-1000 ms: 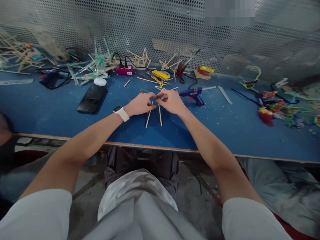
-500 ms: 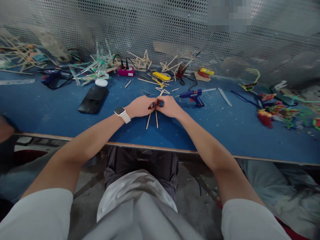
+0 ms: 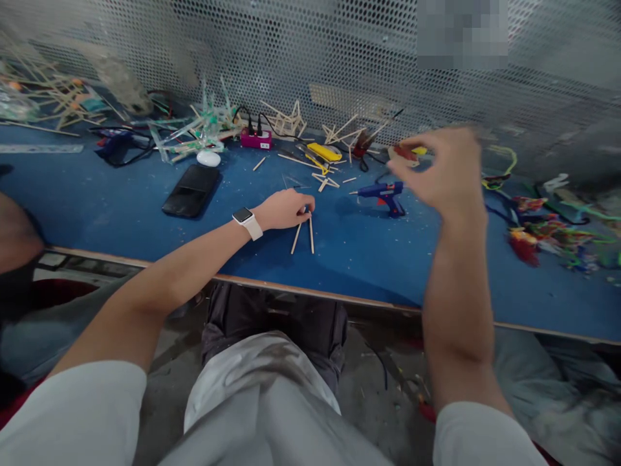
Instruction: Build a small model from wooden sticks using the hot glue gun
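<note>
My left hand (image 3: 285,208), with a watch on its wrist, is closed near the middle of the blue table, pinching thin wooden sticks (image 3: 312,237) where their tops meet. Two of the stick ends spread apart toward me; the joint is hidden behind my fingers. My right hand (image 3: 444,167) is raised to the right, somewhat blurred, with a gap between thumb and fingers and nothing visible in it. Just left of and below it, a blue hot glue gun (image 3: 383,193) lies on the table, its nozzle facing left. A small stick frame (image 3: 325,182) lies beyond my left hand.
A black phone (image 3: 191,191) and a white oval case (image 3: 208,158) lie at left. Behind are a magenta power adapter (image 3: 256,138), a yellow cutter (image 3: 325,152) and stick structures (image 3: 290,121). Colourful scraps (image 3: 533,217) lie at right. Other people sit at both sides.
My right hand has left the sticks and moved up and right past the glue gun, its fingers parting. My left hand still pinches the sticks. The view has shifted slightly.
</note>
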Available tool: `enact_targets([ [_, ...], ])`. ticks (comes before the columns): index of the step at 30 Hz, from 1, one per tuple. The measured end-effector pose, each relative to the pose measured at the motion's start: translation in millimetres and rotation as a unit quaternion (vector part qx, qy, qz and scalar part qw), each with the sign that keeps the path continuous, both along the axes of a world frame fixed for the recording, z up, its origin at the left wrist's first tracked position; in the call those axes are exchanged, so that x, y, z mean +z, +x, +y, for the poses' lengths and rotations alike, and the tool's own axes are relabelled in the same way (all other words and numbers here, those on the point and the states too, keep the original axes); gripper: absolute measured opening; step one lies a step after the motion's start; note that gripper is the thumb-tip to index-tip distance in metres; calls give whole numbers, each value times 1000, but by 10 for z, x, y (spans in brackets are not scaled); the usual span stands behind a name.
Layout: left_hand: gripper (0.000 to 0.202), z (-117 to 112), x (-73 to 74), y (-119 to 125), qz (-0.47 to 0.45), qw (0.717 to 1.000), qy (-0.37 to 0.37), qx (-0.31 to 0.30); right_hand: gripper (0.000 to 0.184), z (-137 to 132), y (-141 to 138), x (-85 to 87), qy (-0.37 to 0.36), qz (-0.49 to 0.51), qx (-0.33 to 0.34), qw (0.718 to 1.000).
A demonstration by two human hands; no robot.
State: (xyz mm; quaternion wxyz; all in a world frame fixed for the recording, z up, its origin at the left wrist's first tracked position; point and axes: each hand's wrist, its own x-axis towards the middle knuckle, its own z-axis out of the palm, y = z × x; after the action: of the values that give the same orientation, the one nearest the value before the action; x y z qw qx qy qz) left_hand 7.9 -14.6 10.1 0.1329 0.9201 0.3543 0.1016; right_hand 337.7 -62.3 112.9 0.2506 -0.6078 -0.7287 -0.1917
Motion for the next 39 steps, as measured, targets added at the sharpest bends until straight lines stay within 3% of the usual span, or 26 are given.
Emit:
enact_targets([
  [2, 24, -4, 5, 1, 1, 1000, -1, 1, 42, -12, 380, -7, 41, 90, -77, 992],
  [3, 24, -6, 7, 0, -1, 1000, -2, 0, 55, -17, 559, -57, 21, 162, -83, 983],
  [4, 24, -8, 8, -1, -3, 1000, -4, -2, 67, -18, 720, -131, -44, 247, -55, 966],
  [6, 23, -11, 8, -5, -6, 1000, -6, -3, 79, -3, 952, -317, -166, 400, 34, 901],
  [7, 23, -13, 7, -8, -6, 1000, -6, -2, 86, 17, 1016, -413, -210, 434, 54, 874],
  [9, 22, -15, 3, -15, -8, 1000, 1, 6, 91, 85, 1039, -584, -259, 445, 59, 855],
  [11, 16, -14, 2, -28, -8, 1000, 15, 23, 79, 184, 964, -717, -296, 406, 72, 861],
  [14, 25, -6, 9, -52, 9, 999, 33, 40, 47, 336, 802, -851, -308, 292, 39, 904],
  [17, 32, 8, 18, -68, 25, 998, 27, 47, 44, 414, 670, -926, -299, 207, 21, 931],
  [22, 27, 16, 26, -44, 45, 997, 16, 52, 60, 358, 350, -986, -321, 324, 164, 875],
  [26, 25, -60, 73, -11, 52, 995, -10, 81, 68, 312, -21, -1060, -326, 362, 236, 841],
  [33, 25, -211, 141, 39, 88, 990, -19, 105, 71, 347, -210, -1220, -292, 325, 205, 876],
  [39, 30, -311, 124, 92, 103, 984, 15, 146, 74, 320, -222, -1232, -269, 350, 214, 871],
])
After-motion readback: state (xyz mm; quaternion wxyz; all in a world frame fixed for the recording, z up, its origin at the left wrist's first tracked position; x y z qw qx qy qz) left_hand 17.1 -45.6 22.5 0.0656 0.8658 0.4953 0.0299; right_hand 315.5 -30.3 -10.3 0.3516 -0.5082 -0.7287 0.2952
